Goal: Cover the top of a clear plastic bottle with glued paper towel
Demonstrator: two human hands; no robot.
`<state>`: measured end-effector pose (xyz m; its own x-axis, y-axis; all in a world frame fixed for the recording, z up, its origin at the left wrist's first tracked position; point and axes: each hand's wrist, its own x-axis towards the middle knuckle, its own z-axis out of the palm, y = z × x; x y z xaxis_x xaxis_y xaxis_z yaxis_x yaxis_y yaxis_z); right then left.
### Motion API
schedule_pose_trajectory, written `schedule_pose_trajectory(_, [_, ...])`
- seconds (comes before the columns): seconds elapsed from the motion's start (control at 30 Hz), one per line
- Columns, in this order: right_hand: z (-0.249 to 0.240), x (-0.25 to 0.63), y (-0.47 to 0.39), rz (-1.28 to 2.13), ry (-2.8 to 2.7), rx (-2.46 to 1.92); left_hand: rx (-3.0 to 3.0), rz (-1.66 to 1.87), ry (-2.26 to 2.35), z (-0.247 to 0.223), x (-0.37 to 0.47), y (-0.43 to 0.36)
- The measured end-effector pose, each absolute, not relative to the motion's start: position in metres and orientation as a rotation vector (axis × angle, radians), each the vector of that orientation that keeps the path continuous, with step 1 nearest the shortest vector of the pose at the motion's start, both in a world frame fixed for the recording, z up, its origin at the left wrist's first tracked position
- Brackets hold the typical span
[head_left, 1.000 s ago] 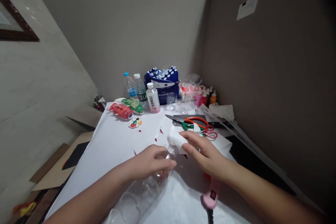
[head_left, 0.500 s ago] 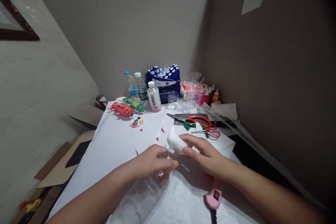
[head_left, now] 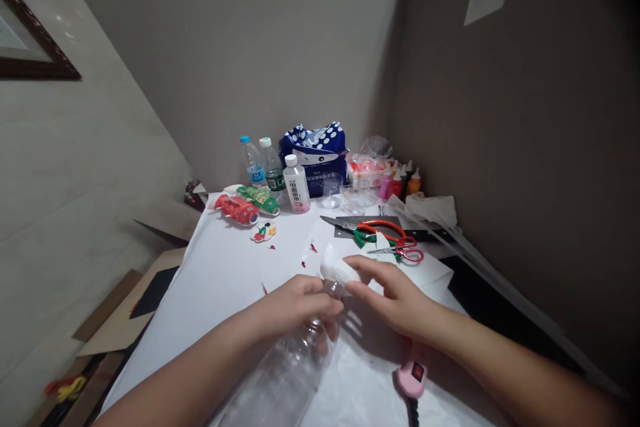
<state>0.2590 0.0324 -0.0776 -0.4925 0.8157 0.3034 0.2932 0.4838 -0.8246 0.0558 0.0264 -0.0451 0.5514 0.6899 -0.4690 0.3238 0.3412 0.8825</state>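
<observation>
My left hand (head_left: 307, 303) is wrapped round the neck of a large clear plastic bottle (head_left: 280, 373), whose body extends toward the lower left. A wad of white tissue (head_left: 336, 268) is pinched between the thumb and fingers of my right hand (head_left: 383, 287), right above the bottle's mouth. The tissue seems to touch the mouth, though the contact is partly hidden. Below my right hand lies a pink tool (head_left: 413, 379) with a black cord.
Scissors with orange handles (head_left: 385, 227) and red scissors (head_left: 410, 250) lie behind my right hand. Farther back stand a white-capped bottle (head_left: 297, 187), a blue bag (head_left: 320, 153) and paint bottles (head_left: 397, 183). Red (head_left: 237, 210) and green fish shapes (head_left: 263, 200) lie at the left.
The clear bottle has tilted slightly and its neck sits closer to the tissue. My left hand has shifted a little to the right. The whole view has moved slightly.
</observation>
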Motion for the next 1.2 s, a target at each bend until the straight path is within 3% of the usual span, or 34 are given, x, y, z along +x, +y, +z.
schedule_pose_trajectory(0.2, [-0.07,0.271,0.042,0.664,-1.882,-1.096,1.198,0.342,1.004,-0.04,0.05,0.028])
schedule_pose_trajectory(0.4, [-0.077,0.266,0.039,0.442,-2.45,-1.101,1.261,0.427,0.983,-0.036,0.047,0.031])
schedule_pose_trajectory(0.5, [-0.075,0.262,0.036,0.318,-2.462,-1.103,1.28,0.453,0.971,-0.033,0.046,0.03])
schedule_pose_trajectory(0.8, [-0.043,0.252,0.018,1.21,-1.831,-0.893,1.306,0.306,0.828,-0.032,0.045,0.015])
schedule_pose_trajectory(0.93, [-0.045,0.249,0.02,1.341,-1.745,-0.877,1.295,0.139,0.767,-0.028,0.043,0.015])
schedule_pose_trajectory(1.07, [-0.039,0.264,0.016,1.052,-1.714,-0.939,1.353,0.158,0.816,-0.021,0.041,0.016])
schedule_pose_trajectory(1.2, [-0.044,0.287,-0.011,0.445,-1.867,-1.242,1.4,0.293,0.959,-0.014,0.039,0.017])
